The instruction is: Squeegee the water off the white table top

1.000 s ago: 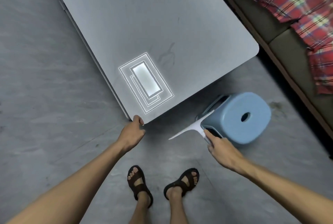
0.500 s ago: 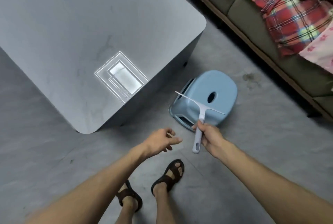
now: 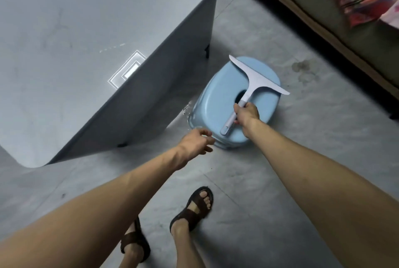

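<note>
From the head camera, the right hand [image 3: 246, 114] is wrapped around the handle of the squeegee [image 3: 251, 86]. The blade is held out beyond the knuckles, over a blue stool [image 3: 216, 103] that sits directly under this hand. The left hand [image 3: 195, 144] holds nothing, its fingers loosely curled, just beside the stool's near edge. The white table [image 3: 64, 30] lies to the left of and beyond the left hand, apart from both hands and the squeegee. Sandals [image 3: 194, 207] stand on the floor [image 3: 280, 159] below the forearms.
</note>
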`<state>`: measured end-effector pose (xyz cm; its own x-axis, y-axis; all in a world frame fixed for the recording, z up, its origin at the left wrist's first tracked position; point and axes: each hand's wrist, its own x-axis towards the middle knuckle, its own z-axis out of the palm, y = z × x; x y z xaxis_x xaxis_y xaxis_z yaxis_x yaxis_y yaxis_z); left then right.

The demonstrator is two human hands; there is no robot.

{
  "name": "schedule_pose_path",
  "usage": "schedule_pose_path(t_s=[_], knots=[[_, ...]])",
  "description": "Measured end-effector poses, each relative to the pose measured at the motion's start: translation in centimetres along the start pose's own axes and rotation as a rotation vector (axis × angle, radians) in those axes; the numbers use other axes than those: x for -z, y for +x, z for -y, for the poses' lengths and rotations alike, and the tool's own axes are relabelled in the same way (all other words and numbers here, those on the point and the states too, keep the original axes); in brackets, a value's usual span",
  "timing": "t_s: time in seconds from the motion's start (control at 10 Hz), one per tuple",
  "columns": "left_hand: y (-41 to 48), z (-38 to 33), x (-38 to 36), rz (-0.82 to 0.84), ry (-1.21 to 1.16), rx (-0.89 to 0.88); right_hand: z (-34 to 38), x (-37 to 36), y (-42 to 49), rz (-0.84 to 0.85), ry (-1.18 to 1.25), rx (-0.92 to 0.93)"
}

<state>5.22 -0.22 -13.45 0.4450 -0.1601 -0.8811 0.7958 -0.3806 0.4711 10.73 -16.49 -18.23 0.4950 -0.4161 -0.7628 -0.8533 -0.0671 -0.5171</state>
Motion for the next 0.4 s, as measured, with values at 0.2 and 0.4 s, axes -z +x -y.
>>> schedule_pose_path(t_s=[0.2,0.4], knots=[[-1.6,0.5,2.4,-0.039,0.157,-0.022,-0.2,0.1,0.0,0.031,-0.119,-0.080],[-7.2,-2.5,7.2,-0.138,0.418,-0.148,4.1,0.1,-6.4,0.206,-0.299,-0.001]])
